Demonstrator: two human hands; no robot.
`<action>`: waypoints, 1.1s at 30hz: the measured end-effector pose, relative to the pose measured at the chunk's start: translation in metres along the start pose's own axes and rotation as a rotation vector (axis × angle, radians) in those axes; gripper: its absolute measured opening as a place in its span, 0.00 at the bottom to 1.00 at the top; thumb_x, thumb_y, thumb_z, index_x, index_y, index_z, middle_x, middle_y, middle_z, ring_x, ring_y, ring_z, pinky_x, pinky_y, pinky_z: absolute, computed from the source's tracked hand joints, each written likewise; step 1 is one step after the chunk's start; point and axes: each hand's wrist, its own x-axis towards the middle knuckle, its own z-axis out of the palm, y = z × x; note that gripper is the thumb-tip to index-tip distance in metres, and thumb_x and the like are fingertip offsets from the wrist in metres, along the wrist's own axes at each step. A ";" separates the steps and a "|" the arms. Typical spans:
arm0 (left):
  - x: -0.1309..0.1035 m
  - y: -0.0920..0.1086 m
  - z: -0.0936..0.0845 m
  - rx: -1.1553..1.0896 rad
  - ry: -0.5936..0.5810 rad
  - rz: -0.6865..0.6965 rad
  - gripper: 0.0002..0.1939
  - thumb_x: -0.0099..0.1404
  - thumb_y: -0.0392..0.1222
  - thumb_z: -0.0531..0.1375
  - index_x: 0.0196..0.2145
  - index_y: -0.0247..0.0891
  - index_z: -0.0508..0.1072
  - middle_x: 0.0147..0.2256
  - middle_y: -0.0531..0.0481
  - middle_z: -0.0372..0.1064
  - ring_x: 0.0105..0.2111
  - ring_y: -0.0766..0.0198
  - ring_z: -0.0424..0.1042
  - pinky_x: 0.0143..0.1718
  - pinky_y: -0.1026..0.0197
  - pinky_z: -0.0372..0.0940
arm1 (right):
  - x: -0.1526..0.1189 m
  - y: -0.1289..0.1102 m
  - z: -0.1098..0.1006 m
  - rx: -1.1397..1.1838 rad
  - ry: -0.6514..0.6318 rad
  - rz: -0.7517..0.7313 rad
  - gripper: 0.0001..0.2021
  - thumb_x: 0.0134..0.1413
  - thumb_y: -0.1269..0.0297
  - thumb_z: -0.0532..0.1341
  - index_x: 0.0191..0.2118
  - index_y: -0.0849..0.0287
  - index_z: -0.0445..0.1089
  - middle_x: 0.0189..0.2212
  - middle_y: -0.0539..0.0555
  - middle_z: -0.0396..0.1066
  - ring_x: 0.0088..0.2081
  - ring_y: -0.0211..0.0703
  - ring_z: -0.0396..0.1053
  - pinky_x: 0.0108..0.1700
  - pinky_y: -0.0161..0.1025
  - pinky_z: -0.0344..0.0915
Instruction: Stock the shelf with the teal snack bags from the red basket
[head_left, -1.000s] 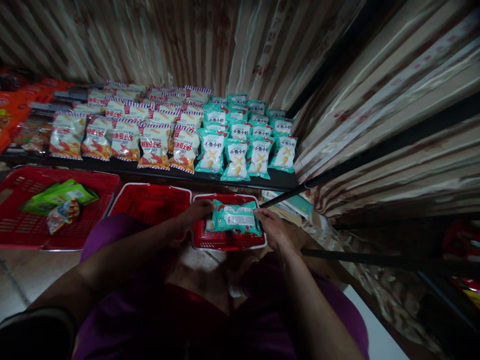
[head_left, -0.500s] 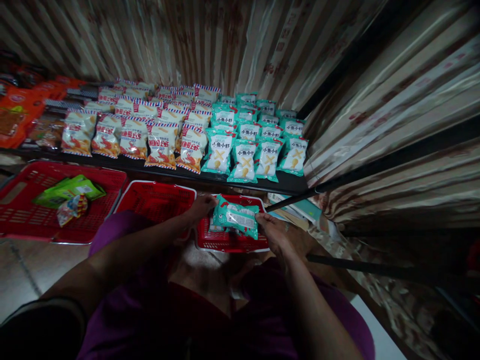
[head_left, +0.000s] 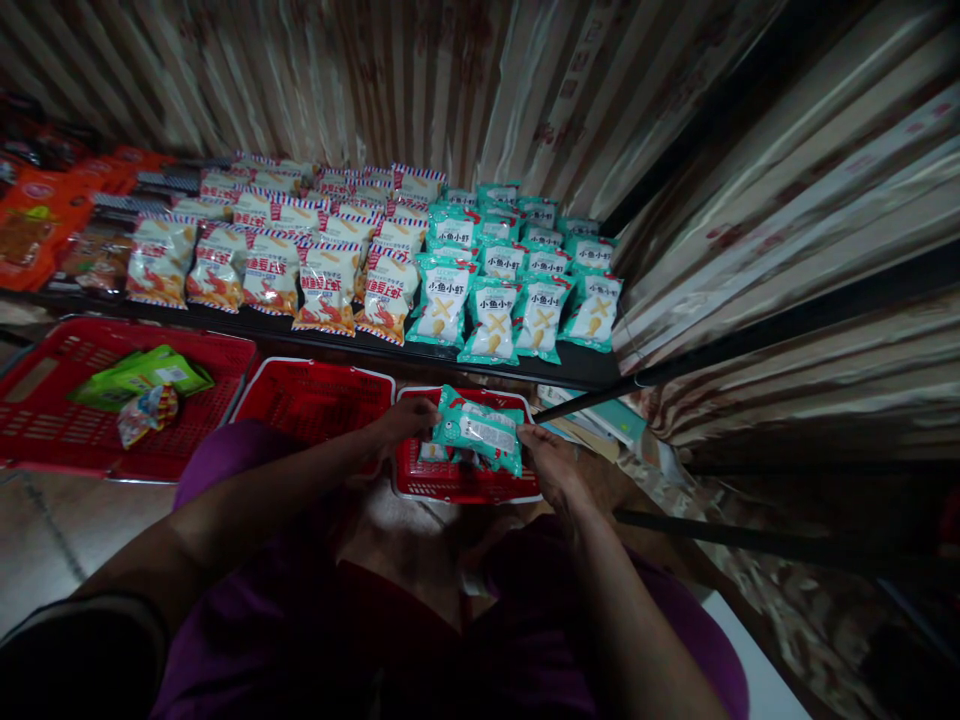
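Note:
A teal snack bag [head_left: 480, 430], its printed back facing up, is stretched between my two hands over the right red basket [head_left: 469, 489]. The left end is pinched by my left hand [head_left: 409, 418], its fingers closed on the edge. At the other end, my right hand [head_left: 546, 455] grips the bag's right side. Beneath it, other teal bags [head_left: 433, 452] lie in the basket, mostly covered by the held one.
Before me, a black shelf [head_left: 345, 345] carries rows of teal bags [head_left: 491, 320] and striped white-and-orange bags [head_left: 326, 285]. Orange packs [head_left: 34, 225] lie farther left. A middle basket [head_left: 311, 400] and a left basket [head_left: 45, 420] holding green packets [head_left: 142, 378] stand below. A black pole [head_left: 675, 360] slants across the right.
The view has shifted slightly. The bag stays between both hands, sitting a little farther up and right in the picture, and more of the bags beneath it shows at the left.

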 end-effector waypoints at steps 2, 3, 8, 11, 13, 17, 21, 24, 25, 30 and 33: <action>0.003 -0.003 0.000 0.065 0.036 0.014 0.09 0.52 0.41 0.60 0.22 0.34 0.64 0.20 0.56 0.61 0.21 0.72 0.62 0.26 0.66 0.59 | -0.001 -0.001 0.001 0.003 -0.014 0.006 0.18 0.24 0.51 0.71 0.21 0.57 0.68 0.16 0.47 0.67 0.18 0.36 0.61 0.24 0.36 0.60; 0.004 -0.004 0.000 0.093 0.058 0.021 0.08 0.53 0.40 0.59 0.22 0.35 0.64 0.19 0.57 0.61 0.21 0.72 0.62 0.25 0.66 0.59 | -0.002 -0.001 0.002 0.006 -0.020 0.007 0.18 0.24 0.51 0.71 0.21 0.57 0.69 0.16 0.47 0.68 0.19 0.36 0.62 0.25 0.36 0.60; 0.011 -0.012 -0.001 0.216 0.160 0.059 0.06 0.54 0.34 0.55 0.21 0.35 0.62 0.18 0.58 0.59 0.21 0.71 0.60 0.24 0.67 0.55 | -0.003 -0.001 0.004 -0.009 -0.029 -0.012 0.18 0.23 0.52 0.72 0.20 0.57 0.68 0.15 0.46 0.65 0.18 0.33 0.59 0.23 0.33 0.58; 0.011 -0.011 -0.001 0.279 0.190 0.107 0.06 0.55 0.34 0.54 0.22 0.35 0.62 0.20 0.58 0.58 0.23 0.71 0.59 0.25 0.67 0.55 | -0.004 -0.003 0.005 -0.036 -0.044 -0.007 0.18 0.24 0.51 0.71 0.19 0.58 0.67 0.15 0.46 0.65 0.18 0.32 0.59 0.23 0.33 0.58; 0.009 -0.008 -0.002 0.319 0.205 0.141 0.05 0.56 0.34 0.54 0.23 0.35 0.63 0.21 0.57 0.59 0.24 0.71 0.58 0.26 0.67 0.54 | -0.005 -0.005 0.005 -0.053 -0.072 0.019 0.19 0.24 0.51 0.72 0.19 0.58 0.67 0.15 0.46 0.65 0.19 0.32 0.60 0.24 0.32 0.59; 0.009 0.000 -0.007 0.382 0.187 0.192 0.05 0.55 0.32 0.54 0.22 0.36 0.62 0.22 0.57 0.57 0.25 0.70 0.57 0.28 0.66 0.54 | -0.009 -0.011 0.004 -0.068 -0.141 0.054 0.20 0.23 0.52 0.73 0.19 0.59 0.66 0.16 0.45 0.65 0.19 0.31 0.61 0.25 0.32 0.61; 0.012 0.005 -0.012 0.402 0.146 0.224 0.05 0.53 0.32 0.55 0.22 0.37 0.62 0.23 0.57 0.58 0.27 0.69 0.57 0.30 0.66 0.55 | -0.011 -0.016 0.002 -0.049 -0.170 0.034 0.20 0.24 0.52 0.73 0.21 0.58 0.67 0.18 0.46 0.67 0.21 0.32 0.63 0.26 0.32 0.63; 0.016 0.006 -0.015 0.396 0.105 0.236 0.06 0.52 0.32 0.56 0.22 0.37 0.62 0.23 0.56 0.58 0.27 0.69 0.57 0.30 0.67 0.55 | -0.010 -0.018 0.001 -0.059 -0.181 0.030 0.21 0.25 0.50 0.73 0.26 0.58 0.70 0.23 0.49 0.71 0.23 0.35 0.66 0.28 0.34 0.66; 0.017 0.006 -0.016 0.392 0.088 0.235 0.05 0.52 0.32 0.56 0.22 0.37 0.62 0.23 0.56 0.59 0.26 0.69 0.57 0.29 0.67 0.55 | -0.009 -0.019 0.001 -0.060 -0.169 0.031 0.22 0.25 0.50 0.73 0.28 0.57 0.72 0.25 0.50 0.73 0.24 0.37 0.68 0.29 0.34 0.67; 0.021 0.005 -0.022 0.364 0.044 0.207 0.04 0.52 0.33 0.57 0.22 0.36 0.64 0.23 0.57 0.60 0.26 0.70 0.58 0.28 0.67 0.55 | -0.006 -0.019 0.001 -0.069 -0.157 0.053 0.22 0.26 0.52 0.74 0.32 0.57 0.75 0.30 0.52 0.75 0.27 0.38 0.70 0.29 0.35 0.67; 0.021 0.005 -0.023 0.339 0.053 0.167 0.03 0.52 0.35 0.56 0.22 0.36 0.64 0.21 0.57 0.60 0.24 0.70 0.58 0.27 0.67 0.55 | -0.005 -0.019 0.000 -0.092 -0.210 0.078 0.20 0.28 0.54 0.73 0.32 0.57 0.76 0.28 0.51 0.75 0.25 0.36 0.68 0.27 0.33 0.66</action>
